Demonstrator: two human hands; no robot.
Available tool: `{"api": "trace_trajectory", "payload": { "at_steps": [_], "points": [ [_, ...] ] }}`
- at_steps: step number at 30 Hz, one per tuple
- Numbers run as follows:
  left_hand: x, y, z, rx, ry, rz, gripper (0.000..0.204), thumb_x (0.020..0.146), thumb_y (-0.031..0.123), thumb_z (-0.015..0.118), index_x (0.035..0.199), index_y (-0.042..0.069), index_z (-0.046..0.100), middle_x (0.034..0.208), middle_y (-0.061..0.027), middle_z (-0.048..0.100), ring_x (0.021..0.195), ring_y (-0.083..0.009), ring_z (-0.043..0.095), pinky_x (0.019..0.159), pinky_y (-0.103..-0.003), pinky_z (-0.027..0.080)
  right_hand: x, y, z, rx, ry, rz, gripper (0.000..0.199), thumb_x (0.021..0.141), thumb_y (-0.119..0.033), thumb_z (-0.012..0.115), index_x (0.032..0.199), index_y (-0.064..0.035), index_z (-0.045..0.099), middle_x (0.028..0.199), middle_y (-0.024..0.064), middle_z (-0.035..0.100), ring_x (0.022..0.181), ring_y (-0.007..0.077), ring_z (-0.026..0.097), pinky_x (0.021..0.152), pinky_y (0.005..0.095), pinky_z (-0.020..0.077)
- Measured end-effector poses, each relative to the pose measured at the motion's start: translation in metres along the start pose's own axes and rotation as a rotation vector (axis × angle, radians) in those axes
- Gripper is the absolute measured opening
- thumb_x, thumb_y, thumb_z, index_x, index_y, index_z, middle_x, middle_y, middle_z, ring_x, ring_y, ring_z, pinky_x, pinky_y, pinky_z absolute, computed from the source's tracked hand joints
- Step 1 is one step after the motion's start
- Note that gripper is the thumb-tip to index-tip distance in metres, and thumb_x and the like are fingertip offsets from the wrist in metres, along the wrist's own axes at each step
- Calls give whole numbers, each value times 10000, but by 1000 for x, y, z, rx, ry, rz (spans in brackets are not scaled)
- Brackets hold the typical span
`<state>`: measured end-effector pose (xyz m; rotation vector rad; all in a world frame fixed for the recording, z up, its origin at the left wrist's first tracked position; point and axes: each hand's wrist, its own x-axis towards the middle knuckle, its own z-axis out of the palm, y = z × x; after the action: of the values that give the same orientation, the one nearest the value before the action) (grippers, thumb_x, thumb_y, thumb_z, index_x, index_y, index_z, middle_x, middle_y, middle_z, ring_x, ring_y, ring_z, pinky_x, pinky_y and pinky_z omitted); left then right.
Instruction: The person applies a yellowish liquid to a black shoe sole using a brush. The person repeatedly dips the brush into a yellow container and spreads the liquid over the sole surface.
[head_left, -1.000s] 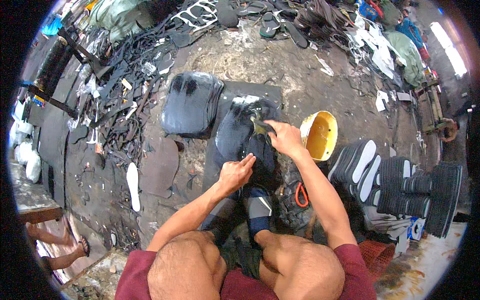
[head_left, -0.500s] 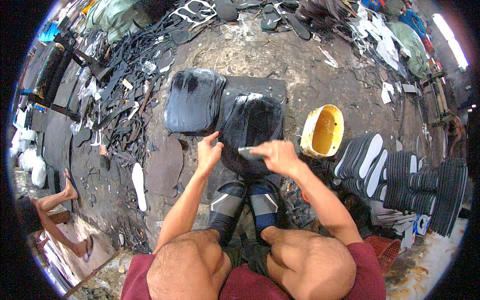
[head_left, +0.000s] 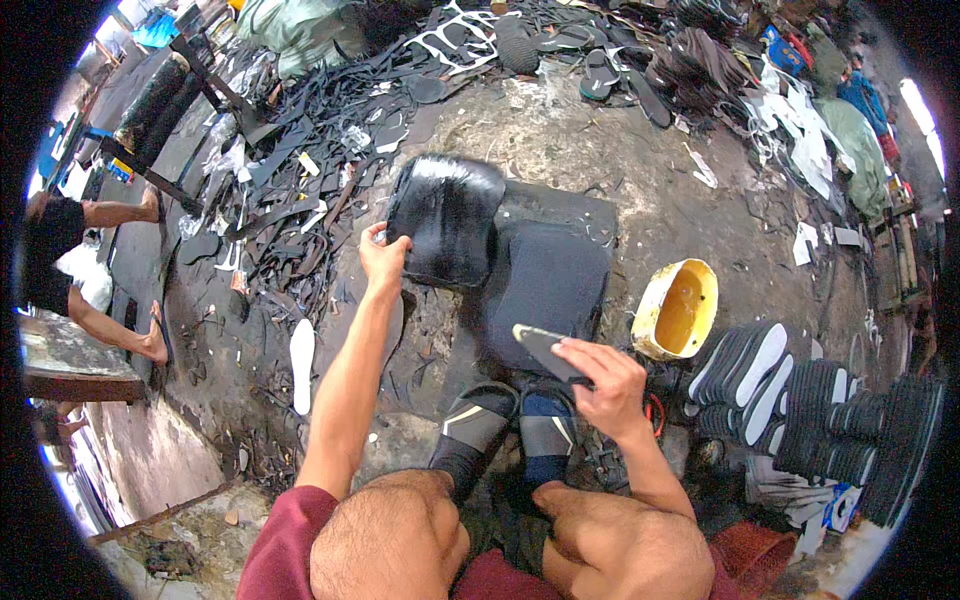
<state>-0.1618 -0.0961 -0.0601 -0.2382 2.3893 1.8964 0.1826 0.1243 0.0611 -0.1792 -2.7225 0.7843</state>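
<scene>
At eleven o'clock, glossy sheet (head_left: 447,210): left hand (head_left: 382,260) is touching, seemingly laying it; grip unclear.
Spreader (head_left: 545,348): right hand (head_left: 608,388) is gripping.
Matte sheet (head_left: 552,275): likely needing coating.

Worn, stained floor (head_left: 570,150), bright light strip (head_left: 922,125) upper right, wood-edged table (head_left: 85,387) at left

left hand (head_left: 384,258): extended forward, fingers bent | right hand (head_left: 606,388): closer in, fingers together
</scene>
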Motion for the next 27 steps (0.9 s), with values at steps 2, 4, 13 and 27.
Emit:
{"api": "trace_trajectory", "payload": {
  "at_steps": [2,4,13,27],
  "points": [
    [16,-4,-12,355,56,142,681,714,19,754,1356,34,530,1005,-172,728,862,-318,695,826,-395,550,13,11,-11,27,88,-24,548,722,-31,698,1251,-175,713,1220,55,737,1062,286,718,889,408,581],
    [-5,-5,-13,565,169,429,773,749,96,799,1451,19,484,1303,-266,629,1213,-417,594,1087,-460,438,38,28,-17,71,203,27,338,873,-71,698,1207,-122,711,1158,95,755,1031,329,734,885,419,585],
    [-234,-41,51,726,-936,1104,483,821,56,624,1299,-16,623,1421,-180,584,1396,-354,503,1201,-458,394,110,31,67,-613,-207,51,426,942,-182,508,1338,-185,666,1300,60,699,1125,294,648,926,551,514],
    [-220,-57,32,626,-930,1101,529,845,76,601,1362,-33,584,1509,-181,525,1456,-333,446,1213,-433,383,186,104,92,-278,-120,432,470,933,-276,631,1363,-88,610,1072,248,738,1027,437,708,877,558,558]
  ]
}}
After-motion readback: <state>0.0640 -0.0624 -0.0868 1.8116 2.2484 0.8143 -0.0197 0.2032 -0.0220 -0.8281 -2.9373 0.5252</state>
